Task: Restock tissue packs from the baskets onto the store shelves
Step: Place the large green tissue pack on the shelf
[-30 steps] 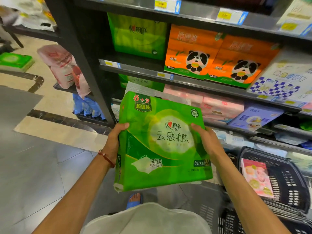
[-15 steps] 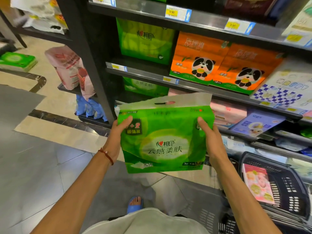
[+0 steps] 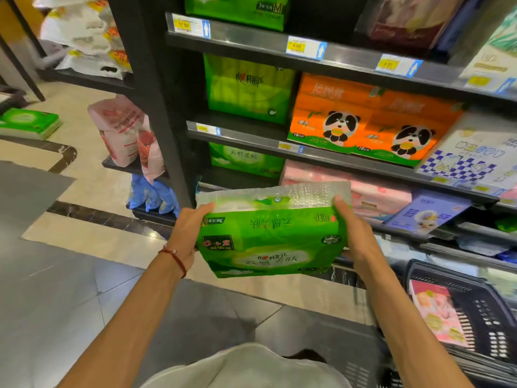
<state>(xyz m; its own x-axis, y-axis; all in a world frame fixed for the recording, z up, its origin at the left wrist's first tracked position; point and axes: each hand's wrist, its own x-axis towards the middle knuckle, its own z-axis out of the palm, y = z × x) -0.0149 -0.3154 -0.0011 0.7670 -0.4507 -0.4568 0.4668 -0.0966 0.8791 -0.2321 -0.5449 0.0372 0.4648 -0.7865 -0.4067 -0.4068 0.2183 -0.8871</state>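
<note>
Both bare arms stretched forward, left forearm in from 7 o'clock, right from 5 o'clock, left hand (image 3: 190,231) gripping the green tissue pack (image 3: 268,242) at its 9 o'clock side, right hand (image 3: 356,233) at 3 o'clock, thumbs hooked over the top edge, red cord (image 3: 176,257) round the left wrist

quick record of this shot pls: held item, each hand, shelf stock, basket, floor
held item: green tissue pack, in the air in front of the shelves, clear flap toward them
left hand: grips the pack's left end
right hand: grips the pack's right end
matching stock: green packs on the middle shelf; lower green pack beneath it
neighbours: orange panda packs right of the green ones; pink packs below those
basket: black basket, lower right, pink pack inside
floor: stray green pack, far left
</note>
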